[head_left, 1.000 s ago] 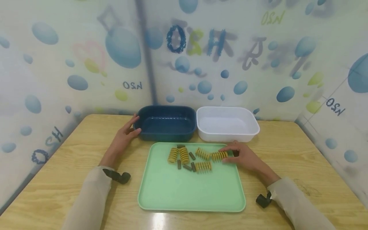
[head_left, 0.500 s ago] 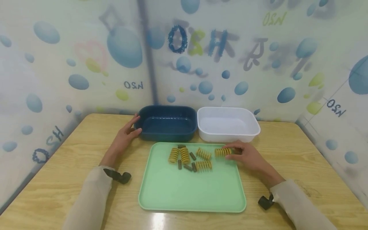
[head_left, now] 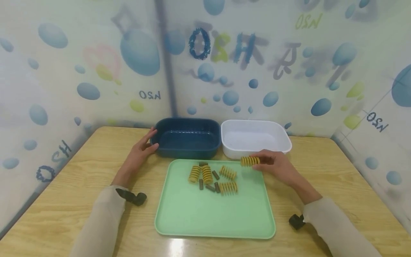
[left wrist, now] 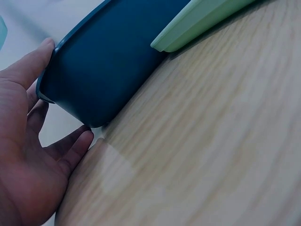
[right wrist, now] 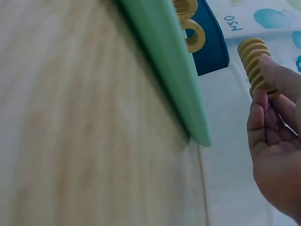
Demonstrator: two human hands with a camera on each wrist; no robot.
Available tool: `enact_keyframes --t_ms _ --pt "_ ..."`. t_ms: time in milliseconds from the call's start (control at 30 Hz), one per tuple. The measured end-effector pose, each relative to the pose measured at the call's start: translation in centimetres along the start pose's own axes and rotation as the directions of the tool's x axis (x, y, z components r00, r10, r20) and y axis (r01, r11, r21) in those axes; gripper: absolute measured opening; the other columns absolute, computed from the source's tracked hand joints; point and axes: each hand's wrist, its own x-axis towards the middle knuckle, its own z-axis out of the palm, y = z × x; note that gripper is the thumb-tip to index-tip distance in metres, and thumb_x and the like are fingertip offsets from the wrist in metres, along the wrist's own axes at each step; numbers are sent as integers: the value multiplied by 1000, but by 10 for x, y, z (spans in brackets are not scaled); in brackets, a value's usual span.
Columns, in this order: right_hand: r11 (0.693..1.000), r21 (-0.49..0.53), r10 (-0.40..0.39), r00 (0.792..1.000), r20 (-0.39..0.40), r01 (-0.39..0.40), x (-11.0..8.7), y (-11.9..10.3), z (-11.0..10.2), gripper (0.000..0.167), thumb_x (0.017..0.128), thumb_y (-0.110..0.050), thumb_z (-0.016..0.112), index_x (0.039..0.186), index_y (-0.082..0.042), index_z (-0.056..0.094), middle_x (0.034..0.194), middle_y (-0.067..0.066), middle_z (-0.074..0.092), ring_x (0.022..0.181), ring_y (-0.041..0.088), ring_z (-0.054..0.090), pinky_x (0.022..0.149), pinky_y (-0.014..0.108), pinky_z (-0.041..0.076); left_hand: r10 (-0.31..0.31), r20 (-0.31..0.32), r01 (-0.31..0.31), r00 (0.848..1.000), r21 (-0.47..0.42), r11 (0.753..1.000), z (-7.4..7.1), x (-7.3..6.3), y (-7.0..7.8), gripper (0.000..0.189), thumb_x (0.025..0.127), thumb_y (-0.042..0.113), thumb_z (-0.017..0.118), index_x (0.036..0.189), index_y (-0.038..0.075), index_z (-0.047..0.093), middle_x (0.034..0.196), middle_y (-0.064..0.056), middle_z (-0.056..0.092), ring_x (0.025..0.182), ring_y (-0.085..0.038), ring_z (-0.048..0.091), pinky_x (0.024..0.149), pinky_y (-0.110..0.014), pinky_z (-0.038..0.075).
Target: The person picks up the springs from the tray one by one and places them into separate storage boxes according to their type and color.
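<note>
Sitting on table (head_left: 57,207): green tray (head_left: 215,216), blue bin (head_left: 187,151) and white bin (head_left: 257,151) behind. Left hand (head_left: 137,155), fingers spread, touches blue bin's end. Right hand (head_left: 277,166) pinches yellow spring (head_left: 248,161) over tray's far edge, height unclear; loose yellow springs (head_left: 207,174), smaller dark springs (head_left: 201,184) on tray.

Plain beige left sleeve (head_left: 102,221) and right sleeve (head_left: 335,226); stubby black left wrist camera (head_left: 139,198) and matching right wrist camera (head_left: 296,222); left hand (head_left: 138,154) and right hand (head_left: 278,167) bare
</note>
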Motion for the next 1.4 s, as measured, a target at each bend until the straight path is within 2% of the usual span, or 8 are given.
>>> enact_keyframes --t_ms 100,300,467,733,900,1067,1233,1400 --pt "1000 -2 -9 1000 6 9 5 -6 0 33 85 -21 74 117 -16 68 107 1 65 88 22 56 75 27 50 -2 -4 2 1000 2 1000 0 -1 0 58 99 24 54 151 18 30 159 6 12 132 -39 35 107 -49 25" --pt "1000 -8 -25 1000 15 25 17 -20 1 30 85 -21 74 115 -17 69 104 1 65 85 24 56 72 27 50 8 -15 -7 1000 15 1000 2 -4 5 57 99 26 55 151 20 33 158 9 15 131 -36 38 101 -30 30" --pt "999 -2 -44 999 17 44 28 -27 5 32 85 -23 74 115 -18 69 103 1 66 85 22 58 73 27 51 23 -13 -23 1000 12 1000 1 -4 3 56 99 25 54 150 18 33 158 8 15 131 -37 37 99 -25 30" --pt "1000 16 -21 999 34 21 43 -51 16 34 86 -8 71 119 0 65 109 16 66 89 27 61 76 26 51 30 -10 -30 999 9 1000 2 -3 2 56 99 24 54 151 17 32 159 6 14 132 -41 34 107 -53 23" --pt "1000 1 3 999 37 -3 61 -40 23 36 86 -19 73 120 -10 66 109 6 66 90 22 61 78 29 51 27 -12 -27 1000 10 1000 1 -3 0 56 99 24 54 151 18 32 159 8 15 132 -41 34 106 -52 25" --pt "1000 17 0 999 46 0 73 -46 30 40 84 -31 75 120 -15 67 109 0 67 90 19 61 79 33 51 22 -9 -22 1000 9 1000 2 -4 1 56 99 24 54 151 19 32 159 8 14 132 -40 36 104 -39 31" --pt "998 66 -4 999 35 2 84 -54 38 41 84 -30 75 121 -14 66 108 1 67 92 19 63 81 40 51 29 -19 -29 999 -6 1000 3 -5 3 56 99 23 55 150 18 33 159 7 15 128 -39 40 96 -20 33" --pt "995 103 15 1000 23 -17 95 -60 47 42 84 -29 75 121 -13 66 104 3 68 91 19 64 83 50 49 35 -20 -35 999 -4 999 2 -4 3 56 99 22 55 150 17 33 159 6 15 127 -38 41 93 -13 34"
